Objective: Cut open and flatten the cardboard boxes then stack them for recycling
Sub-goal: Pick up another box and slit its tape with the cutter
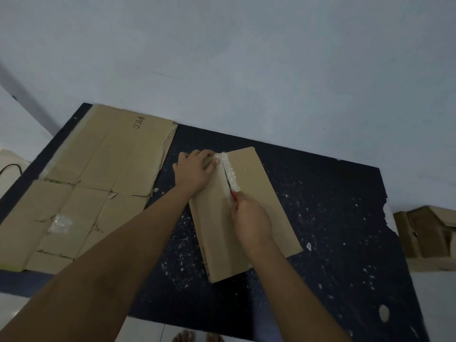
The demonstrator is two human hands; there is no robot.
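A brown cardboard box (256,218) lies on the dark mat (333,218), its top seam covered by clear tape (228,172). My left hand (195,169) grips the box's far left corner, fingers curled over the edge beside the tape. My right hand (251,220) holds a red-handled cutter (234,195), whose tip sits in the taped seam near the box's middle. Beyond the cutter the seam is parted. To the left on the mat lies a flattened cardboard sheet (98,183) marked "PICO".
A pale wall rises just behind the mat. More folded cardboard (427,235) sits on the floor at the right edge. A black cable (9,167) lies at the far left. White specks and scraps dot the mat. Bare feet (197,336) show at the bottom.
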